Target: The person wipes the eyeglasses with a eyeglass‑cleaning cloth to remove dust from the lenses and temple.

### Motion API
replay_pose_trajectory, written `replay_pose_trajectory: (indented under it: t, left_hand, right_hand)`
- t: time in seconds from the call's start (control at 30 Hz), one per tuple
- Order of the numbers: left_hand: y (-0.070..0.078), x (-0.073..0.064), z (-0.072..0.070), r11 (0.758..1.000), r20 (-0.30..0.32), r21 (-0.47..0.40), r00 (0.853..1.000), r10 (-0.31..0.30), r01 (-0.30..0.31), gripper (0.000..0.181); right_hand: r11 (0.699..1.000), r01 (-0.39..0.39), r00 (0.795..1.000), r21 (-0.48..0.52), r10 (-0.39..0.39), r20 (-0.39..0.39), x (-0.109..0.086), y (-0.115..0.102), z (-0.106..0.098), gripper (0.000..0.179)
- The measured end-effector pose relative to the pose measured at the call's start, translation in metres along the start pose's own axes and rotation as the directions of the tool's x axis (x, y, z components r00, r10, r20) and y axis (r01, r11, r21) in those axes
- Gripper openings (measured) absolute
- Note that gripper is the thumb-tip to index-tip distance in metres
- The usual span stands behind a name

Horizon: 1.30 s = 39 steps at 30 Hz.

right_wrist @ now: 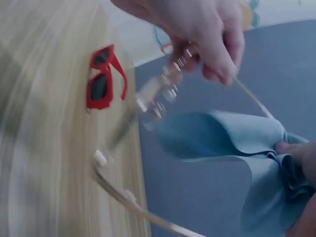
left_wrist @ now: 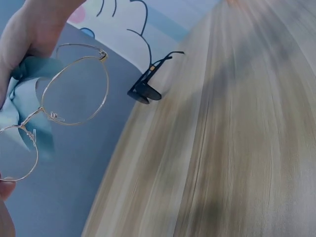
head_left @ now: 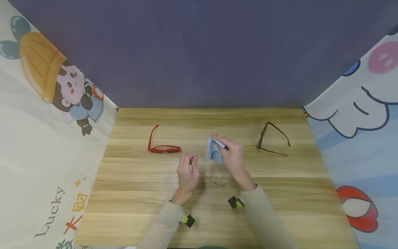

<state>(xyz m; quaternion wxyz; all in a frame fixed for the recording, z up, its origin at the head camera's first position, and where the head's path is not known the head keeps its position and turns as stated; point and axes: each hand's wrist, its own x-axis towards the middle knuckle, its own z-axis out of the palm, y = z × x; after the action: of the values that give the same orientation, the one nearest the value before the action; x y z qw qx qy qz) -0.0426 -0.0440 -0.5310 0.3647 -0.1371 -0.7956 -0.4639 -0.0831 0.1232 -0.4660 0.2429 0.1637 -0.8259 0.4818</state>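
Observation:
My left hand (head_left: 188,173) grips a pair of round eyeglasses (left_wrist: 32,116) with thin gold wire frames and clear lenses, holding them by one end. Their other end reaches toward the right, above the table. A light blue cloth (head_left: 214,152) hangs folded from my right hand (head_left: 234,157), pinched between thumb and fingers. In the left wrist view the cloth shows behind and beside one lens. From the right wrist, the bunched cloth (right_wrist: 256,133) appears close to one thin temple, while the glasses look blurred.
Red-framed sunglasses (head_left: 164,149) lie at the left of the wooden table (head_left: 130,197), one temple pointing back. Black sunglasses (head_left: 261,138) lie at the right with temples spread. A grey-blue panel (head_left: 208,55) rises behind the table, and printed cartoon sheets flank both sides.

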Motion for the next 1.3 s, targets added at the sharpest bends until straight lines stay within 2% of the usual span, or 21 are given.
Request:
replay_pose_trajectory:
  t: [0.1, 0.2, 0.33, 0.43, 0.57, 0.77, 1.0, 1.17, 1.3]
  left_hand:
    - [0.0, -0.001, 0.0, 1.0, 0.009, 0.003, 1.0, 0.022, -0.022, 0.008]
    - [-0.001, -0.002, -0.001, 0.999, 0.024, 0.009, 0.999, 0.039, -0.039, 0.009]
    - [-0.001, -0.003, -0.001, 0.997, 0.032, 0.013, 0.997, 0.073, -0.074, 0.011]
    - [-0.001, -0.002, -0.001, 0.995, 0.023, 0.015, 0.995, 0.102, -0.102, 0.014]
    - [-0.002, -0.002, -0.001, 0.994, 0.012, 0.018, 0.994, 0.111, -0.111, 0.014]
    - [-0.003, -0.002, -0.001, 0.995, 0.01, 0.01, 0.995, 0.103, -0.103, 0.006]
    - [-0.002, -0.002, -0.003, 0.998, 0.006, 0.019, 0.998, 0.065, -0.066, 0.005]
    - [-0.005, -0.002, -0.005, 0.998, 0.005, 0.021, 0.998, 0.056, -0.056, 0.011]
    - [-0.007, -0.001, -0.006, 0.998, -0.015, 0.02, 0.998, 0.06, -0.059, 0.004]
  right_hand:
    - [0.995, -0.101, 0.995, -0.025, 0.101, 0.004, 0.006, 0.007, -0.006, 0.023]
    - [0.98, -0.197, 0.979, -0.032, 0.198, 0.048, 0.011, 0.011, -0.011, 0.021]
    - [0.966, -0.259, 0.961, -0.008, 0.258, 0.098, 0.014, 0.013, -0.016, 0.022]
    - [0.974, -0.228, 0.968, 0.004, 0.226, 0.107, 0.012, 0.013, -0.017, 0.025]
    - [0.981, -0.191, 0.979, 0.034, 0.188, 0.08, 0.01, 0.011, -0.017, 0.027]
    - [0.979, -0.186, 0.982, 0.088, 0.184, 0.032, 0.007, 0.011, -0.016, 0.025]
    - [0.987, -0.089, 0.995, 0.134, 0.093, -0.022, 0.003, 0.014, -0.016, 0.022]
    - [0.981, -0.113, 0.989, 0.158, 0.125, -0.072, 0.001, 0.011, -0.019, 0.024]
    - [0.976, -0.121, 0.982, 0.179, 0.144, -0.119, 0.002, -0.002, -0.025, 0.022]
